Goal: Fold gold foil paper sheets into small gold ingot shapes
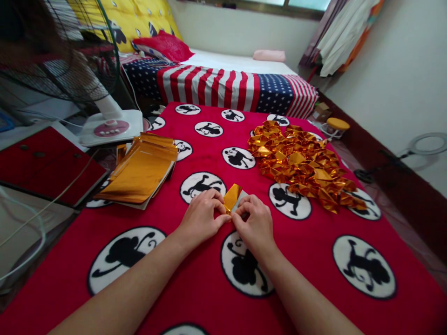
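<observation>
My left hand [202, 216] and my right hand [254, 222] meet at the middle of a red blanket [307, 242] printed with black monkeys in white circles. Both pinch a small folded piece of gold foil paper [232, 196], fingers curled tight on its lower edge, and the piece stands up between the two thumbs. A stack of flat gold foil sheets [141, 170] lies to the left of my hands. A heap of folded gold foil pieces [300, 163] lies to the right and further back.
A white desk fan [104, 116] stands at the left beside a red case [45, 163] and loose white cables. Behind the blanket is a bed with a stars-and-stripes cover [226, 88]. A small yellow-lidded container [337, 125] sits on the floor at right.
</observation>
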A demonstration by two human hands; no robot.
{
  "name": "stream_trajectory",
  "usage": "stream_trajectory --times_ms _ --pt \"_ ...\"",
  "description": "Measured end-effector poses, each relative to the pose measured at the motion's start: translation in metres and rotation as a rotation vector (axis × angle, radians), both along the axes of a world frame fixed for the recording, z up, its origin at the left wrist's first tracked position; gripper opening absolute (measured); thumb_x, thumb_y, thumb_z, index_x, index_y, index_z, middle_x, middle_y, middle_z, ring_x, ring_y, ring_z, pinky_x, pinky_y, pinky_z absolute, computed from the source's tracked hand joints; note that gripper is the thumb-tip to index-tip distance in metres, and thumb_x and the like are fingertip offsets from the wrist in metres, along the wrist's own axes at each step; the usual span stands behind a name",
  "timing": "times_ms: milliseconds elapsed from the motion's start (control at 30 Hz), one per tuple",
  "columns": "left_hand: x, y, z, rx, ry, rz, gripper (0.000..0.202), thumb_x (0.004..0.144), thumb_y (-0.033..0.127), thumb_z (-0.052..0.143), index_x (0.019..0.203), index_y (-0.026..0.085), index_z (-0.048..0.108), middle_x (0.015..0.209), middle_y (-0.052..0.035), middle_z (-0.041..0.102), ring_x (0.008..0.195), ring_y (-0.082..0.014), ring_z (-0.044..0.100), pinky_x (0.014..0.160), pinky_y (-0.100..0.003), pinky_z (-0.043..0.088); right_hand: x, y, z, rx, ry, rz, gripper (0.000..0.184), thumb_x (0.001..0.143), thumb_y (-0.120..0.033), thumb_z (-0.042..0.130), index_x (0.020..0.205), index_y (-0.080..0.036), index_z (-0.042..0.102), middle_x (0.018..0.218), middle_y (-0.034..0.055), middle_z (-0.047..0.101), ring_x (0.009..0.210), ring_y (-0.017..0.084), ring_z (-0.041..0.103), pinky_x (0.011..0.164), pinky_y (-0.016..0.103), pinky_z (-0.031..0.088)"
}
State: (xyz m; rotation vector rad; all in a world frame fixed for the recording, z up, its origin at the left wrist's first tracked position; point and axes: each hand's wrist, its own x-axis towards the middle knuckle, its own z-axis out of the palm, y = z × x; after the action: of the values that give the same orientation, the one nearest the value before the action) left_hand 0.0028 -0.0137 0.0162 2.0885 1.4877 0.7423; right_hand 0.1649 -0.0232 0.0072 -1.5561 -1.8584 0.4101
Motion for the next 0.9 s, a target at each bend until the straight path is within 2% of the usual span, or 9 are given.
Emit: stream_trajectory --times_ms 600,900 --pt "-0.001 0.001 -0.003 0.006 0.009 -0.009 0.01 0.072 0.026 0.075 0.066 0.02 0.068 0.097 -0.0016 0.062 0.091 -0.0185 0.057 0.085 -0.035 0.044 0.008 -0.003 0.003 -0.052 -0.026 0.05 0.012 0.075 -0.019 0.07 0.07 -0.021 0.059 0.088 0.0015 0.059 0.087 0.02 0.054 0.077 0.033 0.037" --pt "0.0 0.0 -0.001 0.001 0.006 -0.004 0.01 0.071 0.025 0.076 0.066 0.02 0.068 0.099 -0.0021 0.063 0.091 -0.0187 0.058 0.085 -0.035 0.045 0.021 0.001 0.001 -0.058 0.049 0.051 0.015 0.072 -0.008 0.062 0.073 -0.021 0.056 0.081 0.0005 0.058 0.079 0.018 0.054 0.072 0.03 0.04"
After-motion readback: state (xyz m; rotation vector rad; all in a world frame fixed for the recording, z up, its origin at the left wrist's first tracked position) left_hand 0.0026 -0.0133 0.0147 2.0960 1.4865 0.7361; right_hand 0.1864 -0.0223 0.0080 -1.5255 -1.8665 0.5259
